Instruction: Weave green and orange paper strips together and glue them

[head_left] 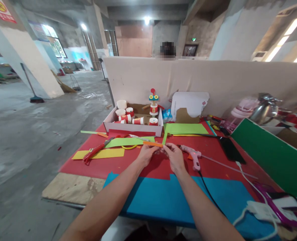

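My left hand point(146, 156) and my right hand point(174, 157) meet above the red table covering, both closed on paper strips. An orange paper strip point(152, 144) runs across the left fingers toward the right ones. From the right fingers a light-green paper strip point(165, 138) stands up, at an angle to the orange one. The fingertips partly hide where the two strips come together. Just right of my right hand lies a pink hot glue gun point(193, 155) with a small red light. Red-handled scissors point(94, 152) lie to the left on green and yellow paper.
A box point(133, 129) of red-and-white paper cups stands behind, with a cup figure point(154, 107) at its right. Green paper sheets point(186, 128), a phone point(231, 150) and a green panel point(274, 157) lie to the right. White cables and a power strip point(264, 211) occupy the front right.
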`<state>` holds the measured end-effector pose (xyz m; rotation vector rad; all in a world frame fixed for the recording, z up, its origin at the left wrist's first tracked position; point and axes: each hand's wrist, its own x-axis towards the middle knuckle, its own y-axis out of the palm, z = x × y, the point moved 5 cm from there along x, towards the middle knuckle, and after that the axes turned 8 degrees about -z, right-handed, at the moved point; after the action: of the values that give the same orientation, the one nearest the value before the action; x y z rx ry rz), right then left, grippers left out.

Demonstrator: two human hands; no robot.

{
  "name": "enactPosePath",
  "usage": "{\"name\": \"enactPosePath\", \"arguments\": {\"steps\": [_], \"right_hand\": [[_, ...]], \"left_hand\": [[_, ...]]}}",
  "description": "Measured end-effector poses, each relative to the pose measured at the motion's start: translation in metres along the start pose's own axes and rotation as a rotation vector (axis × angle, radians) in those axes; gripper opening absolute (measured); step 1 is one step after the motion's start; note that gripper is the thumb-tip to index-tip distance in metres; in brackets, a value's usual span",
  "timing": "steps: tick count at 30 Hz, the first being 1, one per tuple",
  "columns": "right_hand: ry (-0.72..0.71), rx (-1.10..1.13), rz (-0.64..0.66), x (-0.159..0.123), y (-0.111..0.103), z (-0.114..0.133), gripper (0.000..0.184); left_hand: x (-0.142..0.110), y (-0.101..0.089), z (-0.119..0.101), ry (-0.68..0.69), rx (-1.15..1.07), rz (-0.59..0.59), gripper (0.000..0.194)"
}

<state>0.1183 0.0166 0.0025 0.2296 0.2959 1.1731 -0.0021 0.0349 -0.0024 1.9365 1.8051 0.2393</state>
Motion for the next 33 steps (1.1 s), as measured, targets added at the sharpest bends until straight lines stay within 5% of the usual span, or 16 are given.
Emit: {"name": "enactPosePath", "arguments": {"steps": [4,15,24,33], "right_hand": [[0.002,0.026,-0.010,0.000,-0.001,-0.001,0.031],[0.015,-0.084,0.132,-0.002,0.003,-0.002,0.031],[0.002,-0.047,0.026,-0.001,0.001,-0.001,0.027],[0.010,-0.088,0.110,-0.005,0.006,0.002,0.024]], "left_hand": [[0.001,0.002,0.002,-0.031,0.025,0.059,0.028],[0.002,-0.004,-0.005,0.095,0.170,-0.032,0.031],[0.003,-0.002,-0.004,0.130,0.131,-0.019,0.031],[0.001,-0.002,-0.007,0.122,0.161,-0.041,0.032]]}}
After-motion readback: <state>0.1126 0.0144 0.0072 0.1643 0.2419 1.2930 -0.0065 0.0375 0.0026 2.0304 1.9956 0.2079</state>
